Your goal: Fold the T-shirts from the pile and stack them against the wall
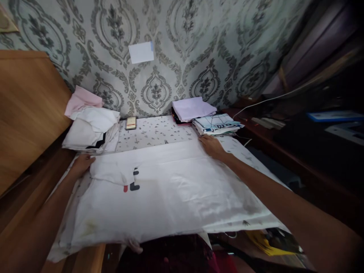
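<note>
White garment [165, 193] lies spread on the bench [159, 131], crosswise, covering most of its near part; the bench cover is white with small dark motifs.

Left hand [82, 165]: at the garment's far-left corner, fingers closed on the fabric edge. Right hand [212, 147]: fingertips down at the far edge, toward the right; cannot tell whether they pinch the cloth or only press on it.

Markings: print [134, 185] on the garment, left of centre, in dark grey and red pieces. It is broken by a fold, so not readable as a word. Yellowish patch near the lower-left part of the cloth.

Folded printed garment [217, 123], just beyond the right hand: dark lettering on a pale ground, partly folded under; cannot be read with certainty. Lilac cloth [195, 108] just behind it, on top of darker fabric.

Small card [131, 123] at the far side of the bench: pale face, dark border, reddish band; text too small to read. Pile of white clothes [93, 129] at far left, pink cloth [83, 99] at its back. White paper [141, 52] on the patterned wall [156, 89].
</note>
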The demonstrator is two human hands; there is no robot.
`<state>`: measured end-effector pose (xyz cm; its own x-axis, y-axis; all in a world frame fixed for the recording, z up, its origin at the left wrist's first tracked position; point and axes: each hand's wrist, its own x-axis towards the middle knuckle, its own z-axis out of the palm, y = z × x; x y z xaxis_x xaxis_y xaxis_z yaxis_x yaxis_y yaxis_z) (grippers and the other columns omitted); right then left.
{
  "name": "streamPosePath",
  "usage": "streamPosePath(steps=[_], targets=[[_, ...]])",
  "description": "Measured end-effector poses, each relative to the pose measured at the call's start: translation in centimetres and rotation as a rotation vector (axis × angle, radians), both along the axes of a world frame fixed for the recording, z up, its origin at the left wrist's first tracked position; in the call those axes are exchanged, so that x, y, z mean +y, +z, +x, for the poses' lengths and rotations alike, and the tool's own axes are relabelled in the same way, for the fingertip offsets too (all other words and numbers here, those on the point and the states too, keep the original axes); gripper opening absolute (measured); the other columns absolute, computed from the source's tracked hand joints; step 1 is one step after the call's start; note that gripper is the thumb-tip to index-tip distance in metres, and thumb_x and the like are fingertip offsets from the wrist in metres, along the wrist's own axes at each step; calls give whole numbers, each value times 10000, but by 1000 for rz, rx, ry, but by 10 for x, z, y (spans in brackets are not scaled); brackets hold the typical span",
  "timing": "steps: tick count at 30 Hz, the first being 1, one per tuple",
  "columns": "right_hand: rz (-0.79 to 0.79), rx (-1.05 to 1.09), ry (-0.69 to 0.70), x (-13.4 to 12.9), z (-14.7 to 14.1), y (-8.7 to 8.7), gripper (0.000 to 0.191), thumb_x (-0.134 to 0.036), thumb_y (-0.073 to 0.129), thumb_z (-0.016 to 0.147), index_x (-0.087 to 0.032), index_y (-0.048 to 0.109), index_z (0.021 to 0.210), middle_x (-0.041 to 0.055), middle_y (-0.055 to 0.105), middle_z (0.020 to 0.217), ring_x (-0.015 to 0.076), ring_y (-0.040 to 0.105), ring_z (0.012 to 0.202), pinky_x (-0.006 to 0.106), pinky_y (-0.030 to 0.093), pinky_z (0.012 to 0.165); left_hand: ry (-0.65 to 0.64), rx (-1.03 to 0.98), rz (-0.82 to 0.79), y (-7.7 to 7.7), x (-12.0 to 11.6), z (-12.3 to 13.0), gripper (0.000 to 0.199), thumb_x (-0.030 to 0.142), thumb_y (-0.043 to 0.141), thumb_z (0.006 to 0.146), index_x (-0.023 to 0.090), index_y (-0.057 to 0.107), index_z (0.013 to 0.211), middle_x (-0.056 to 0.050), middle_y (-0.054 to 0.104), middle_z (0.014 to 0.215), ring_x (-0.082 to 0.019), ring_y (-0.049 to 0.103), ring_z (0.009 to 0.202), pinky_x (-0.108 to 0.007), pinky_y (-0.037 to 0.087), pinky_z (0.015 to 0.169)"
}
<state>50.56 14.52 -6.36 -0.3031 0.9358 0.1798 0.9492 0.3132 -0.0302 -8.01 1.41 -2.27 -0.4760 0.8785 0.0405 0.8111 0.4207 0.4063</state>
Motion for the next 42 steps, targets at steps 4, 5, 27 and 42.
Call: streamPosePath(steps=[4,5,27,42], targets=[[6,51,53,-12,5,2,456,-149,413,949,-100,570,1375,176,606,1378,292,576,1236,392,472,1006,17,168,-29,11,-21,14,382,418,498,835,150,607,1086,-141,695,959,-325,664,893,-404,523,731],[23,74,85,-18,6,3,457,-164,410,950,-102,567,1374,174,606,1379,292,575,1238,402,473,1012,-33,232,-1,14,-28,21,419,423,466,861,153,586,1158,-165,680,1067,-346,643,997,-440,517,810],[-24,47,76,-82,17,7,308,-145,431,902,-149,677,1088,139,695,1197,281,606,1154,387,520,922,-860,529,-278,34,-123,93,190,232,488,886,240,633,1008,-94,719,927,-287,643,968,-446,402,951],[-48,302,591,-127,-106,7,322,-273,441,955,-260,687,1162,104,705,1227,270,658,1134,484,539,988,-126,-320,71,18,-67,-1,182,300,590,728,184,621,865,11,580,647,-158,537,607,-248,377,572]])
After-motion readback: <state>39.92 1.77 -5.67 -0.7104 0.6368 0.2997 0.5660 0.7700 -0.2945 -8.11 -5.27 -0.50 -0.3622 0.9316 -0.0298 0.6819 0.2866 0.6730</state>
